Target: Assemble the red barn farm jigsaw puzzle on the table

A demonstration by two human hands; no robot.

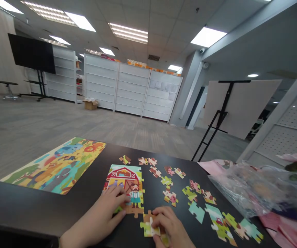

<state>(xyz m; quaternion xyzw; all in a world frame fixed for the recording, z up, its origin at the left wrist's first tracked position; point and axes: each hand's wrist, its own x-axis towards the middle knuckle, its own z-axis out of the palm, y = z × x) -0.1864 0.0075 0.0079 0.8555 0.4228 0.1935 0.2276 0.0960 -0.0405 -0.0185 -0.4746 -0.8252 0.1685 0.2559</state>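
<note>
A partly joined farm puzzle (124,182) with a red barn and a farmer lies on the black table (29,206). My left hand (104,213) rests flat on its lower left part, fingers spread over the pieces. My right hand (170,225) pinches a small cluster of joined pieces (147,224), orange and green, just below the puzzle's lower right corner. Several loose pieces (170,197) lie scattered to the right and behind, and a joined strip (219,224) lies at the right front.
A finished animal puzzle (57,165) lies at the table's left. A clear plastic bag (256,189) and pink packaging (285,225) sit at the right. Beyond the table are grey floor, white shelving (130,88), a whiteboard easel (231,106) and a black screen (32,53).
</note>
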